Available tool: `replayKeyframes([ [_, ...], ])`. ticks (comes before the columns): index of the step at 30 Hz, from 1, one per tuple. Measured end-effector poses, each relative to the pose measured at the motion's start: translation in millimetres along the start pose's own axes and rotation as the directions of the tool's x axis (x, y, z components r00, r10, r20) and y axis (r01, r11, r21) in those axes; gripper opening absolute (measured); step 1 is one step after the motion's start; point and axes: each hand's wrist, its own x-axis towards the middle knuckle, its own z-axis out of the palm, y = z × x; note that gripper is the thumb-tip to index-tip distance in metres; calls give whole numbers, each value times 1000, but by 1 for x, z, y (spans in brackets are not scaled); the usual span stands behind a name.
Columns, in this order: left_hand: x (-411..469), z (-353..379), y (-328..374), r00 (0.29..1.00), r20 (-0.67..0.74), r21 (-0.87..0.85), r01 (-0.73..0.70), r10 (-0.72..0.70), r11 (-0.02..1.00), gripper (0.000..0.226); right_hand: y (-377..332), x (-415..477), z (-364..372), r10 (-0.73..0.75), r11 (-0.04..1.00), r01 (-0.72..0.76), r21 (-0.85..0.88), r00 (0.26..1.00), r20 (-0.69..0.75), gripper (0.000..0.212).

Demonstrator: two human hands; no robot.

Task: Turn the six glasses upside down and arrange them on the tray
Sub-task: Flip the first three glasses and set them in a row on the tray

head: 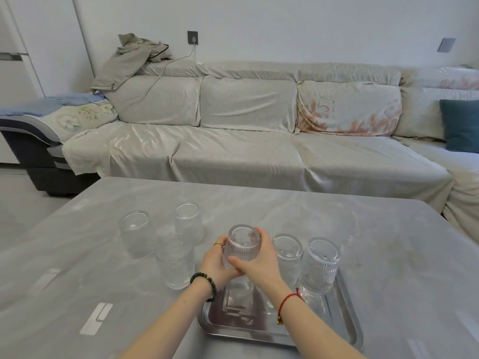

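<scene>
Glass in two hands above a crowded tray

Tray [347, 320] first, nearest the camera: shiny metal, lying on the grey table [363, 229], its near left part bare. Just above it both hands close round one ribbed glass [242, 246], the left hand [215, 263] cupping its side, the right hand [255, 265] wrapped across the front. It looks turned base-up and seems not yet set down. My worry is the landing. Smooth glass on polished steel may skid, and a rim caught on the tray's raised lip would tip it.

Right beside the hands, two glasses [287, 257] [320, 265] already stand upside down on the tray. A right wrist swinging outward could knock the nearer one into its neighbour.

Farther off on the left, three glasses [175, 260] [136, 234] [188, 222] wait on the table, close together. Reaching for the back pair over the front one risks toppling it.
</scene>
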Motion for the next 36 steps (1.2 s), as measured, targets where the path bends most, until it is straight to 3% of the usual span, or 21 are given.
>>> replayKeyframes([
  [3,2,7,-11,1000,-5,-9,10,-10,1000,66,11,-3,4,42,998,-41,-56,999,24,92],
  [7,5,13,-20,996,-54,-108,68,-74,992,67,25,-17,13,74,991,-68,-115,996,52,81],
  [15,12,20,-23,996,-22,-103,82,-85,991,80,35,-31,22,104,994,-104,11,995,-8,74],
  [20,9,19,-27,998,-3,-73,68,-69,995,77,33,-36,22,145,987,-143,71,989,-28,69],
  [22,5,19,-29,998,11,-32,56,-56,998,64,33,-41,25,167,981,-162,105,985,-39,66],
  [25,0,22,-32,998,-15,9,64,-64,998,53,33,-45,29,225,959,-220,178,974,-7,66],
  [31,-3,23,-27,995,-46,23,95,-94,995,64,31,-50,19,248,943,-254,214,967,54,68],
  [34,-7,23,-26,995,-45,45,95,-93,994,72,37,-60,1,204,953,-162,256,968,-145,45],
  [36,-12,22,-27,993,-82,103,91,-82,991,80,44,-67,-10,198,953,-105,283,926,-322,42],
])
